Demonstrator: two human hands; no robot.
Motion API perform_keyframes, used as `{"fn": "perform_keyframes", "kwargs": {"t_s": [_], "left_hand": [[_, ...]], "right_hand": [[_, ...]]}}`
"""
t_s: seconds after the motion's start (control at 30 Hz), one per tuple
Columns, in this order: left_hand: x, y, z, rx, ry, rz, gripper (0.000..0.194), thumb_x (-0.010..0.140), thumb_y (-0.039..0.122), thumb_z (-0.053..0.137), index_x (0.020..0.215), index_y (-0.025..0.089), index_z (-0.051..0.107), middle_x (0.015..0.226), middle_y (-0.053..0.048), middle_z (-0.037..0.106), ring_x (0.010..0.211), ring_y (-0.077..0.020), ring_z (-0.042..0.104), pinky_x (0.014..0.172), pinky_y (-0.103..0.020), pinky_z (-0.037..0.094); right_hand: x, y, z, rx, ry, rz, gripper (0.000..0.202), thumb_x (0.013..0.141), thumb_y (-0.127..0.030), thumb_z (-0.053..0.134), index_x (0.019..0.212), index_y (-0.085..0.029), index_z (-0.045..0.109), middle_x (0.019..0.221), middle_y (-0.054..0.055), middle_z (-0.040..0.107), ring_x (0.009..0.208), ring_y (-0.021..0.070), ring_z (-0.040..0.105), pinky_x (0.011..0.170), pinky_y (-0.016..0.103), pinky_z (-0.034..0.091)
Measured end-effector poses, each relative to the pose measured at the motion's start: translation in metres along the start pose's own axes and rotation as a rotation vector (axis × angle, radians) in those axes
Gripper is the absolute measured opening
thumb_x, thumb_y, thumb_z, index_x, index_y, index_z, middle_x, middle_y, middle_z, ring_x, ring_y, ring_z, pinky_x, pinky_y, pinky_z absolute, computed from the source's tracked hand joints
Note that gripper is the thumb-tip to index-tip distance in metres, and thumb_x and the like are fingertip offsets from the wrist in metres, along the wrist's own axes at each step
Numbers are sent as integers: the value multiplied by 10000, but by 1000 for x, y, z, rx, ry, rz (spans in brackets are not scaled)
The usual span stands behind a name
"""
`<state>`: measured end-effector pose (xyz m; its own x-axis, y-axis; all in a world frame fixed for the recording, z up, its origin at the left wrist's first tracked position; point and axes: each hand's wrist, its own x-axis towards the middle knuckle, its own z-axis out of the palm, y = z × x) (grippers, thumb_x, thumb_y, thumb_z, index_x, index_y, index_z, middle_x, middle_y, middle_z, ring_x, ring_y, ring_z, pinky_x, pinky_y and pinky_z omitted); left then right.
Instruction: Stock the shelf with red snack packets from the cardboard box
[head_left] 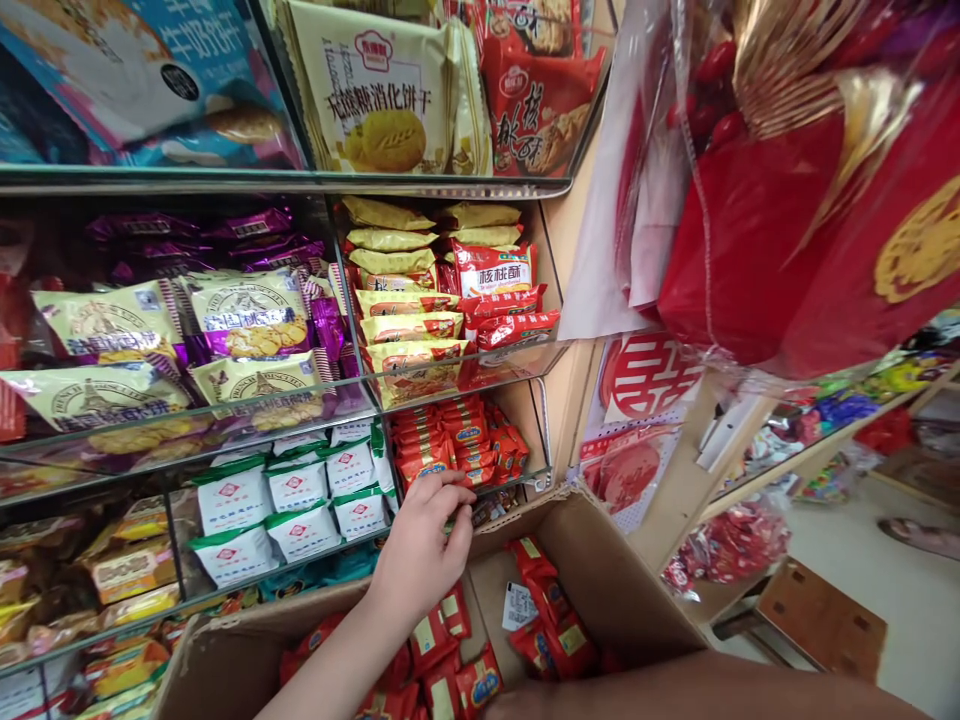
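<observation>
Red-wrapped snacks [461,435] sit stacked on a shelf [519,481], with more in the cardboard box [607,560] below. The left hand [429,530] is at the stack's front, fingers curled — whether pinching anything cannot be told — while the right arm [675,685] crosses the box, its grip unclear.

At bottom centre, right of the left hand [429,528], the open brown cardboard box [600,570] has room; a clear glass shelf lip [469,377] blocks the centre, red plastic-wrapped decorations [757,230] the upper right.
</observation>
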<state>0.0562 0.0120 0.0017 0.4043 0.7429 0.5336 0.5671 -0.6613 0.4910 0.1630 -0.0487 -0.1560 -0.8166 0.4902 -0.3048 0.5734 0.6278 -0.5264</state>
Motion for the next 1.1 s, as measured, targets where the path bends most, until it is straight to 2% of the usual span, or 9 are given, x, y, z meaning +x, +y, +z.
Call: {"fn": "perform_keyframes", "kwargs": {"t_s": [0.13,0.2,0.27,0.37,0.43,0.6,0.77,0.97,1.1], "left_hand": [[1,3,-5,-380,-44,-287,219,818,318,441,971,194,539,896,-60,630,802,-171,600,704,-315,472],[1,3,-11,-616,-84,-399,331,840,427,368,985,179,533,824,-55,643,677,-149,601,606,-276,459],[0,2,-15,-752,-100,-405,468,840,519,280,912,163,575,773,-56,644,646,-147,585,591,-268,443],[0,0,-18,-708,-48,-340,450,806,540,364,830,163,607,790,-40,630,742,-156,563,688,-266,433],[2,-1,-16,-604,40,-349,342,786,486,460,791,171,592,751,-6,592,726,-137,530,675,-239,418],[5,-5,-10,-574,282,-491,326,800,472,445,668,178,490,597,44,453,552,-87,439,506,-192,382],[3,-2,-10,-662,279,-652,382,789,552,392,801,189,512,570,47,456,406,-81,414,316,-177,314],[5,4,-10,-592,273,-568,377,802,532,389,776,181,525,464,67,412,339,-59,316,337,-183,300],[6,5,-7,-556,294,-563,378,803,531,387,773,181,528,473,68,417,352,-61,315,374,-191,326]], "right_hand": [[-36,-33,-67,-258,-11,33,39,703,-210,561,705,-175,543,658,43,654,571,185,594,384,232,284],[-59,-46,-108,-104,227,38,192,727,-347,539,809,-175,566,714,40,651,574,166,577,414,222,320],[-77,-51,-142,156,456,-9,220,791,-343,465,883,-165,560,773,28,641,636,133,572,514,213,398],[-81,-46,-169,467,698,-77,262,820,-308,448,1035,-174,517,953,33,616,804,122,576,692,227,446],[-71,-42,-174,574,841,-50,248,796,-329,494,988,-175,519,929,31,608,800,123,578,689,233,458],[-37,-38,-175,843,1060,195,296,751,-481,513,716,-205,410,510,-82,435,364,71,432,337,187,361],[-31,-36,-173,822,1120,128,368,780,-525,453,622,-202,375,427,-94,371,298,49,358,291,171,262],[-35,-33,-167,966,1169,31,328,767,-514,486,802,-189,460,492,-86,437,351,50,354,336,181,286],[-37,-33,-166,1039,1150,8,320,756,-502,507,732,-191,437,499,-87,425,361,44,356,342,174,286]]}}
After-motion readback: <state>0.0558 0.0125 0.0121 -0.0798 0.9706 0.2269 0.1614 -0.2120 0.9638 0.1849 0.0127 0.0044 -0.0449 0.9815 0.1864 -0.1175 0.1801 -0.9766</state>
